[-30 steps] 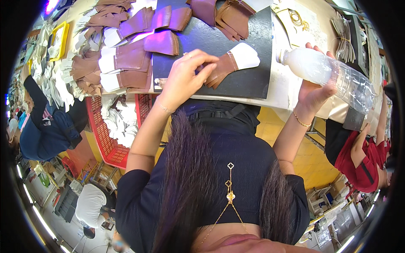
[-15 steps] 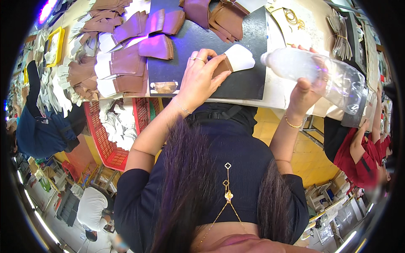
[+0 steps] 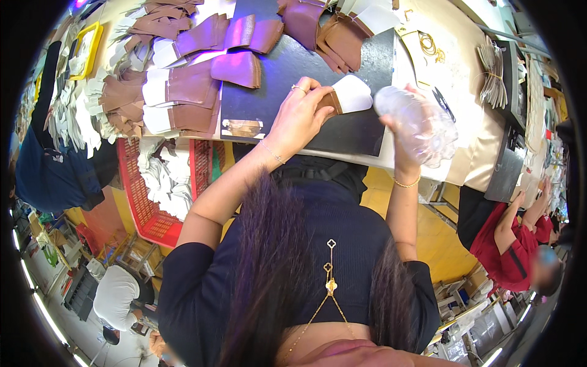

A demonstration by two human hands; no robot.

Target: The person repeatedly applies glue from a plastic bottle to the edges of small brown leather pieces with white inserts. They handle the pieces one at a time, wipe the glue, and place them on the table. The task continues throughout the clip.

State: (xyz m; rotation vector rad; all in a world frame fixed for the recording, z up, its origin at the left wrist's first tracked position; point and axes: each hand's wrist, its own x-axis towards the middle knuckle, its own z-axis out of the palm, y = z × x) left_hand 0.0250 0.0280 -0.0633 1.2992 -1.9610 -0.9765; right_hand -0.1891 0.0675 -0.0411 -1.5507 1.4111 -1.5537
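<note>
My left hand (image 3: 298,115) presses down on a brown and white leather piece (image 3: 347,96) that lies on a dark work mat (image 3: 287,73). My right hand (image 3: 398,131) grips a clear plastic bottle (image 3: 419,122) and holds it tilted just right of the piece, its top end close to the white part. More brown and white leather pieces (image 3: 177,98) are spread and stacked on the table to the left of the mat.
A red plastic basket (image 3: 147,202) with white cut pieces hangs below the table at left. A yellow tray (image 3: 82,49) sits far left. A person in red (image 3: 507,244) works at right; a person in dark blue (image 3: 52,165) sits at left.
My right hand has swung the bottle left and down, toward the leather piece. My left hand has stayed on the piece, sliding slightly right with it.
</note>
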